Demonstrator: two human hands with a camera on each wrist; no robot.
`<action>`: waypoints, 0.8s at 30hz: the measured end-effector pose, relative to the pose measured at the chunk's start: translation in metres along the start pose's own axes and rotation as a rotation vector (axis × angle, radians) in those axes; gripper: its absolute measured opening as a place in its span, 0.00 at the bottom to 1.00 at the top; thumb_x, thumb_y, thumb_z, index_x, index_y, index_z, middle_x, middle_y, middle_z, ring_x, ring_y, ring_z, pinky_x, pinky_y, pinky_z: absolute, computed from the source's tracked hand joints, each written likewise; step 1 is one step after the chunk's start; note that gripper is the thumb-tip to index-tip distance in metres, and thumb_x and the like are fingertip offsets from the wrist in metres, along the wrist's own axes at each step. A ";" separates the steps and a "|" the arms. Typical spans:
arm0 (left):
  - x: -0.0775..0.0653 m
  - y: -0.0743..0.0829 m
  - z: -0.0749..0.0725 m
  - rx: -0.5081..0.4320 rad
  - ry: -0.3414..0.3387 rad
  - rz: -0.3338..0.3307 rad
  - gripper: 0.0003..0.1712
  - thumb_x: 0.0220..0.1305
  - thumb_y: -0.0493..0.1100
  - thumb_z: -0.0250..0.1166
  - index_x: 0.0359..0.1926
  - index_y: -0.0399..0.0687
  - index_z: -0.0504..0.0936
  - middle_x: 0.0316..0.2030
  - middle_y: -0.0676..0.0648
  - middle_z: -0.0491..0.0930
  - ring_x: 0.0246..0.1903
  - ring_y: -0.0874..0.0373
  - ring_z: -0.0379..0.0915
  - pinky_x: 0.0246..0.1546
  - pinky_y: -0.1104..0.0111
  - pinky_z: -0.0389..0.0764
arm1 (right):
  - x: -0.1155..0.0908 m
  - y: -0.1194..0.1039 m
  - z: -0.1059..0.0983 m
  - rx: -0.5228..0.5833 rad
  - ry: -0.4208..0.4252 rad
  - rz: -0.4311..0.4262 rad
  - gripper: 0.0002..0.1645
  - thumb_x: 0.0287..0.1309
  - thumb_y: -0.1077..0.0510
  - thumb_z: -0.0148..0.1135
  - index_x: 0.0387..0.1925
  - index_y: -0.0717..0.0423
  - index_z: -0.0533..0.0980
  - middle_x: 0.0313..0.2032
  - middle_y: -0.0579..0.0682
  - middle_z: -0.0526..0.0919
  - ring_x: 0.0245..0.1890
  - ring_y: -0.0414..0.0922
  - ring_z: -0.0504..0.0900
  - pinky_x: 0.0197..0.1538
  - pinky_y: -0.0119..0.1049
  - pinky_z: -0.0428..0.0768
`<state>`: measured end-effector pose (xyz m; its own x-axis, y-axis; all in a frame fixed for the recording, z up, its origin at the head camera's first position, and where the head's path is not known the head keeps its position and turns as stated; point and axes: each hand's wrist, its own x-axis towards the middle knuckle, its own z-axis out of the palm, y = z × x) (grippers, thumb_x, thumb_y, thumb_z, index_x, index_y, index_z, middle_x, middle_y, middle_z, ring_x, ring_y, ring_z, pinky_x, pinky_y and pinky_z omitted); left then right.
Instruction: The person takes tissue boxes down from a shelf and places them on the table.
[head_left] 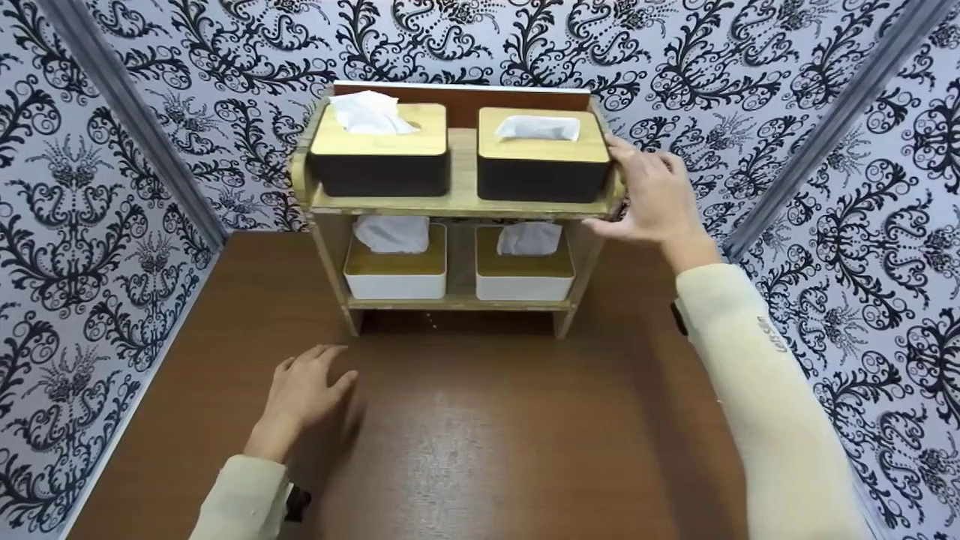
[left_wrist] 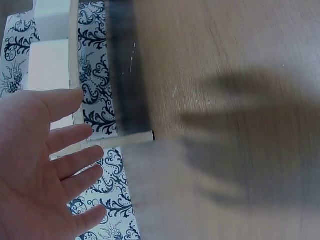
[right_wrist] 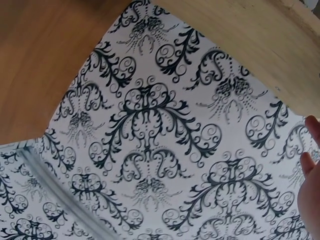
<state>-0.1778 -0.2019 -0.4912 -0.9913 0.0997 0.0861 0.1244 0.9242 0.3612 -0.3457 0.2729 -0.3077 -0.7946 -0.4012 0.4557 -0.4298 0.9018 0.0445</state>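
A small wooden two-tier shelf (head_left: 463, 161) stands on the brown table. Its upper tier bears a left black tissue box (head_left: 382, 175) and a right black tissue box (head_left: 541, 180), both with wooden lids and tissue showing. My right hand (head_left: 654, 193) is spread along the shelf's right side, fingertips beside the right black box and thumb near the front edge. In the right wrist view, part of that hand (right_wrist: 311, 195) shows near the shelf's side panel (right_wrist: 260, 50). My left hand (head_left: 304, 390) hovers over the table, front left of the shelf, fingers relaxed and holding nothing.
On the lower tier sit a left white tissue box (head_left: 396, 286) and a right white tissue box (head_left: 525, 288), tissues standing up from both. Patterned panels (head_left: 847, 150) enclose the brown table (head_left: 480, 420) at the back and sides, with grey posts at the corners.
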 end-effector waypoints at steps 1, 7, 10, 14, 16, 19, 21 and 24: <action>0.000 0.000 0.000 -0.001 0.001 0.000 0.28 0.66 0.52 0.61 0.62 0.42 0.75 0.61 0.34 0.75 0.63 0.37 0.68 0.63 0.35 0.61 | -0.001 0.002 0.000 0.007 -0.004 0.007 0.66 0.37 0.26 0.70 0.73 0.44 0.49 0.74 0.47 0.59 0.62 0.56 0.73 0.69 0.57 0.62; 0.000 -0.004 0.000 0.002 0.006 -0.002 0.28 0.66 0.52 0.61 0.62 0.42 0.75 0.61 0.34 0.75 0.63 0.37 0.69 0.63 0.34 0.61 | -0.004 0.014 -0.001 0.088 -0.024 0.049 0.67 0.36 0.32 0.75 0.73 0.44 0.50 0.74 0.46 0.61 0.63 0.55 0.72 0.69 0.58 0.61; 0.001 -0.005 -0.001 0.006 0.004 -0.001 0.28 0.66 0.52 0.61 0.62 0.42 0.75 0.61 0.34 0.75 0.62 0.37 0.69 0.63 0.34 0.61 | -0.004 0.016 -0.001 0.119 -0.037 0.063 0.66 0.36 0.34 0.76 0.72 0.46 0.51 0.76 0.43 0.55 0.65 0.55 0.69 0.69 0.58 0.59; 0.005 -0.004 -0.002 0.009 -0.005 0.006 0.28 0.66 0.52 0.60 0.62 0.41 0.75 0.61 0.34 0.75 0.63 0.37 0.69 0.63 0.34 0.61 | -0.004 0.017 -0.003 0.137 -0.051 0.083 0.66 0.37 0.35 0.76 0.72 0.47 0.51 0.76 0.41 0.53 0.66 0.56 0.69 0.70 0.58 0.59; 0.007 -0.003 -0.003 0.010 -0.009 0.006 0.28 0.67 0.52 0.60 0.62 0.42 0.75 0.61 0.34 0.74 0.63 0.38 0.68 0.63 0.34 0.60 | -0.004 0.016 -0.004 0.141 -0.057 0.084 0.65 0.37 0.35 0.76 0.72 0.47 0.51 0.76 0.40 0.52 0.66 0.56 0.69 0.70 0.58 0.58; 0.011 -0.001 -0.004 0.011 -0.018 0.008 0.29 0.66 0.53 0.60 0.63 0.42 0.74 0.62 0.34 0.74 0.64 0.38 0.67 0.64 0.34 0.59 | -0.004 0.015 -0.006 0.139 -0.067 0.081 0.65 0.38 0.34 0.75 0.73 0.47 0.51 0.76 0.41 0.51 0.68 0.56 0.67 0.71 0.58 0.58; 0.014 0.000 -0.005 0.010 -0.023 0.009 0.29 0.67 0.53 0.60 0.63 0.42 0.74 0.62 0.34 0.74 0.64 0.38 0.67 0.64 0.35 0.59 | -0.005 0.015 -0.006 0.141 -0.073 0.079 0.65 0.39 0.33 0.75 0.73 0.47 0.51 0.77 0.41 0.51 0.68 0.55 0.66 0.71 0.58 0.57; 0.018 0.003 -0.008 0.021 -0.014 0.023 0.30 0.66 0.53 0.60 0.63 0.41 0.74 0.61 0.35 0.74 0.63 0.38 0.68 0.64 0.35 0.60 | -0.006 0.015 -0.006 0.149 -0.080 0.076 0.65 0.41 0.33 0.74 0.73 0.47 0.50 0.77 0.41 0.51 0.69 0.55 0.65 0.71 0.58 0.57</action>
<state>-0.1946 -0.2006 -0.4811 -0.9888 0.1258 0.0809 0.1460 0.9291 0.3397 -0.3445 0.2903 -0.3042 -0.8562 -0.3495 0.3805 -0.4211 0.8987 -0.1221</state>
